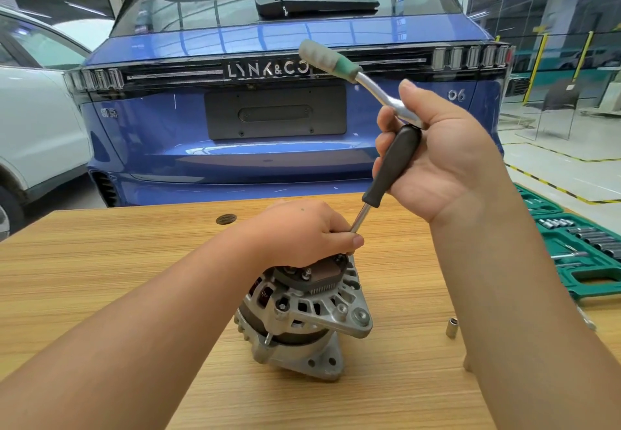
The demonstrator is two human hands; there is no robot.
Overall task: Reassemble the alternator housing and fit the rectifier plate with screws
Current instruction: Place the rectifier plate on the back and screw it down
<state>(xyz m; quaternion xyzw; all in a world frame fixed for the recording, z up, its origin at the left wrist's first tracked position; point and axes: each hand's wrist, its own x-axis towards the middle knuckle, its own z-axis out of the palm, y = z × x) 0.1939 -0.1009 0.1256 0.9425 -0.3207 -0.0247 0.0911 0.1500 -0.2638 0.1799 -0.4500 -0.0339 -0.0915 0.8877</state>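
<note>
Behind both hands' grips, left [309, 231] apparently pinching the driver [391, 169] shaft, right [443, 157] wrapping its handle, the car [275, 147] reads "LYNK&CO".

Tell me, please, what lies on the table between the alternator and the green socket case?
A single loose socket stands there on the table, with the right forearm crossing above; the head view shows it.

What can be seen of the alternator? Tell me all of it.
The alternator stands on the wooden table, tilted toward the camera. Its ribbed housing looks like cast silver metal, with slotted vents, lugs with mounting holes and a dark band round the middle. A dark rectifier plate with studs sits on top. The left hand rests on that top, and the driver in the right hand angles down to it.
</note>
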